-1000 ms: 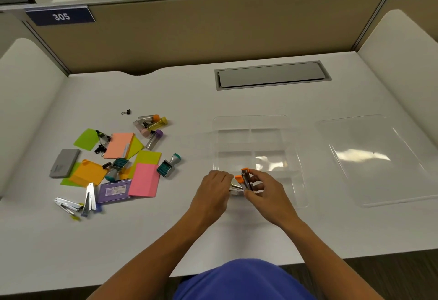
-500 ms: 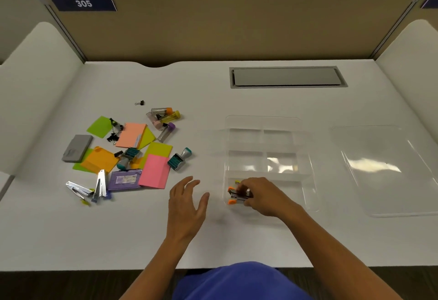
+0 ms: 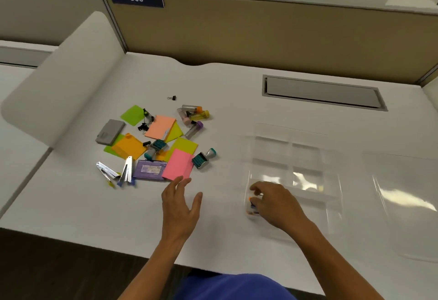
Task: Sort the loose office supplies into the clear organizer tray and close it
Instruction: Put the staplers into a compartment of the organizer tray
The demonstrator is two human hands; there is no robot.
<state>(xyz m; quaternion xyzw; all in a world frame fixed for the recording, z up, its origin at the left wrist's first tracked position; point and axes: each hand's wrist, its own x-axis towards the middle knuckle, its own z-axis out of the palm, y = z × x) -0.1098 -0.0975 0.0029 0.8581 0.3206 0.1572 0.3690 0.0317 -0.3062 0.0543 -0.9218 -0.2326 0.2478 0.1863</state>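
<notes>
My right hand point(image 3: 276, 201) is curled round a small orange-tipped stapler point(image 3: 251, 206) (I think, it's mostly hidden) down in the near-left compartment of the clear organizer tray point(image 3: 331, 181). Left hand point(image 3: 181, 201) is spread wide w/ nothing in it, just beside the pink sticky pad point(image 3: 177, 164). Risk imo: tray's glossy, see-thru plastic, so dividers are hard to read and stuff could land in the wrong slot. Lid point(image 3: 407, 205) lies to the right.

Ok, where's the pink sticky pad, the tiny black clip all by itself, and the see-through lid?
pink sticky pad point(image 3: 178, 164), head view, middle of its top sheet.
tiny black clip point(image 3: 173, 97), head view, its black body.
see-through lid point(image 3: 403, 195), head view, flat clear panel near the glare.
</notes>
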